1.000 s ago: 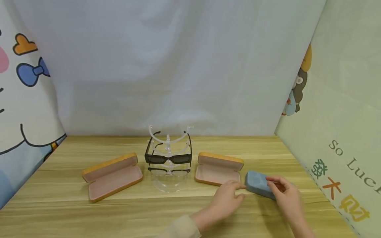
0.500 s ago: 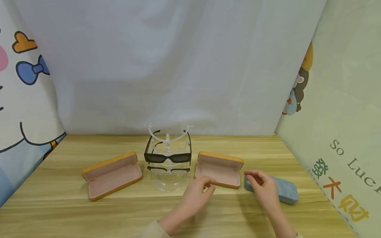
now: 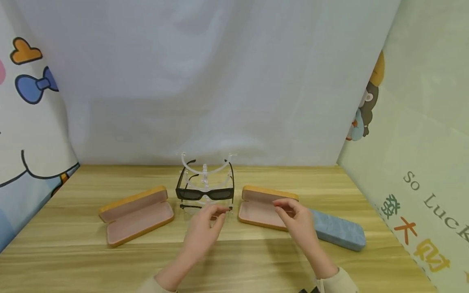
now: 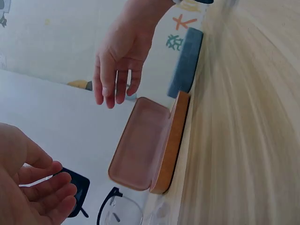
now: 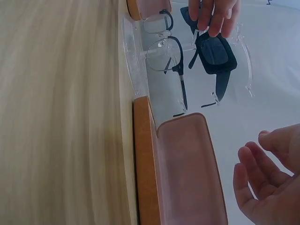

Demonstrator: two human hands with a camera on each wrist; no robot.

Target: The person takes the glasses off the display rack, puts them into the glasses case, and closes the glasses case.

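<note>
My left hand (image 3: 203, 230) hovers in front of the clear display stand (image 3: 205, 173), its relaxed fingers overlapping the lower glasses in the head view. Nothing is in its grasp. Black sunglasses (image 3: 205, 194) sit on an upper tier of the stand; below them are half-rimmed eyeglasses (image 5: 164, 54), best seen in the right wrist view. My right hand (image 3: 298, 224), loosely curved and holding nothing, is in the air over the right orange glasses case (image 3: 256, 215). That case lies open with a pink lining. A closed blue glasses case (image 3: 340, 232) rests just right of it.
Another open orange glasses case (image 3: 141, 221) lies on the wooden table (image 3: 91, 268) left of the stand. A pale cloth backdrop (image 3: 205, 81) hangs behind the table's far edge, and printed cloths (image 3: 406, 122) flank both sides.
Both hands have moved left: the right from the blue case to over the right orange case, the left from between those two cases to the stand. The cases and glasses stay put.
</note>
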